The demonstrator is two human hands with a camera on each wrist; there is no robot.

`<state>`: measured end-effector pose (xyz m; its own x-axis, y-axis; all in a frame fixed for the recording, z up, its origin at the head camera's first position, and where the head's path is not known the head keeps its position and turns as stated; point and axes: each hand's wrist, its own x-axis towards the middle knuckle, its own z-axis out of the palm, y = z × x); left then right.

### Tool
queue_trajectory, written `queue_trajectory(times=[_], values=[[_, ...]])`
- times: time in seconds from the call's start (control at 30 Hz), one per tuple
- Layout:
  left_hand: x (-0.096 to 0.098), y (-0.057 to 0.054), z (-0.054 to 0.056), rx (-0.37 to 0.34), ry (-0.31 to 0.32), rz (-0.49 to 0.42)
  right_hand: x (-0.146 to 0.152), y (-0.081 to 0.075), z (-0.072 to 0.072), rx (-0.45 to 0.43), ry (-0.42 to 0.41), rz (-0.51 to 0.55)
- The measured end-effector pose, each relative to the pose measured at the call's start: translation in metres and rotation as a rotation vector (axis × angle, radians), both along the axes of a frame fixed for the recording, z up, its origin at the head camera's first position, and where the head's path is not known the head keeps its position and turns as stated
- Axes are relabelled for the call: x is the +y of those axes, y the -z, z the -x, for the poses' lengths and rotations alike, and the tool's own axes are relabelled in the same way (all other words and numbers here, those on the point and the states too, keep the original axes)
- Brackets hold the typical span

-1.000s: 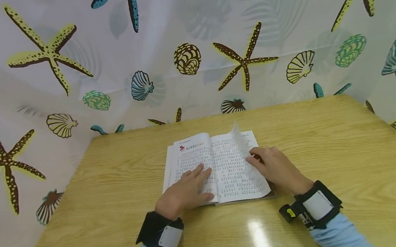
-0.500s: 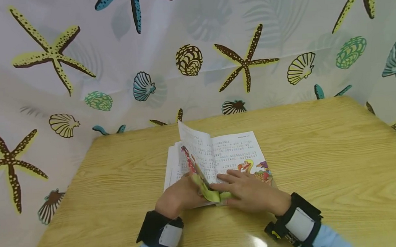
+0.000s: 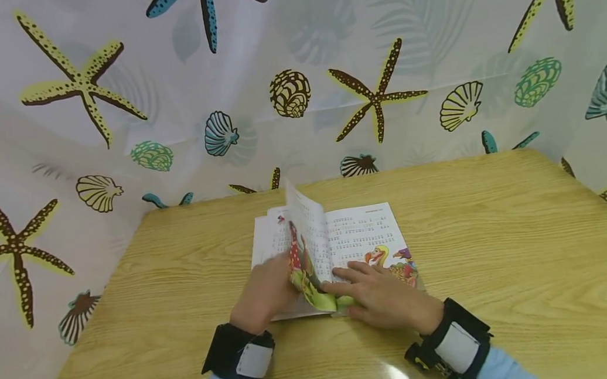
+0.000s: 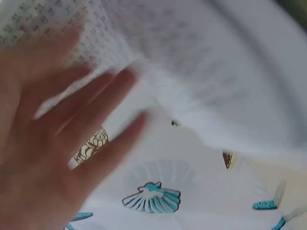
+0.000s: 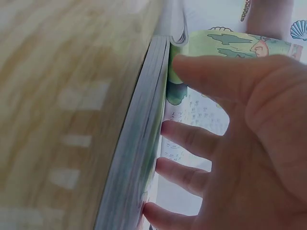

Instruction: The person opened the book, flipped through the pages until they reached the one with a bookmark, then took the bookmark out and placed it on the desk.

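Observation:
An open book (image 3: 359, 224) lies on the table, its right page showing print and colourful cartoon figures. One page (image 3: 312, 233) stands raised near the spine and leans left, a green and red picture on its left face. My left hand (image 3: 265, 289) is over the left half, beside that page, and its fingertips are hidden behind it in the head view. The left wrist view shows the left fingers (image 4: 103, 103) spread, nearly straight and blurred, close to the paper. On the lower right page rests my right hand (image 3: 387, 295), its fingers (image 5: 187, 136) spread with the tips touching the book.
A wooden table (image 3: 470, 230) extends around the book on all sides. Behind it hangs a white cloth (image 3: 252, 58) printed with starfish and shells. Black straps (image 3: 241, 355) with white patches wrap both wrists.
The right hand let go of the right page, which turned over leftward, and now rests flat near the spine. Lately the left hand has shifted slightly left and up beside the raised page.

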<state>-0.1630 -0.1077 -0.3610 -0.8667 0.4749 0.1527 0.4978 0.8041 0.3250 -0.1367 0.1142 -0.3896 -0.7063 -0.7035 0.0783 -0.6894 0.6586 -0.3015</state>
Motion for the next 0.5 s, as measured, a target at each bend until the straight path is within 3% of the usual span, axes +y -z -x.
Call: queue_trajectory(times=[0.1,0.13,0.2,0.23,0.3,0.33,0.43,0.5], values=[[-0.002,-0.01,0.003,0.405,-0.067,-0.088,-0.001,-0.001,0.0,0.001,0.003,0.004],[-0.002,-0.013,0.004,0.504,-0.076,-0.131,-0.001,-0.001,0.001,0.008,0.004,0.002],[-0.001,-0.017,0.005,0.605,-0.072,-0.203,-0.001,-0.001,0.001,0.017,0.004,-0.001],[-0.001,-0.018,0.004,0.61,-0.053,-0.216,-0.001,-0.001,0.002,0.024,0.004,-0.003],[0.001,-0.017,0.003,0.539,0.009,-0.169,-0.001,-0.001,0.002,0.039,-0.002,-0.011],[0.002,-0.015,0.002,0.466,0.043,-0.115,-0.001,0.0,0.002,0.043,-0.004,-0.013],[0.007,-0.005,-0.002,0.118,0.11,0.084,-0.001,0.0,0.001,0.035,-0.003,-0.005],[0.009,0.0,-0.004,-0.103,0.094,0.177,-0.001,0.0,0.001,0.03,-0.002,-0.006]])
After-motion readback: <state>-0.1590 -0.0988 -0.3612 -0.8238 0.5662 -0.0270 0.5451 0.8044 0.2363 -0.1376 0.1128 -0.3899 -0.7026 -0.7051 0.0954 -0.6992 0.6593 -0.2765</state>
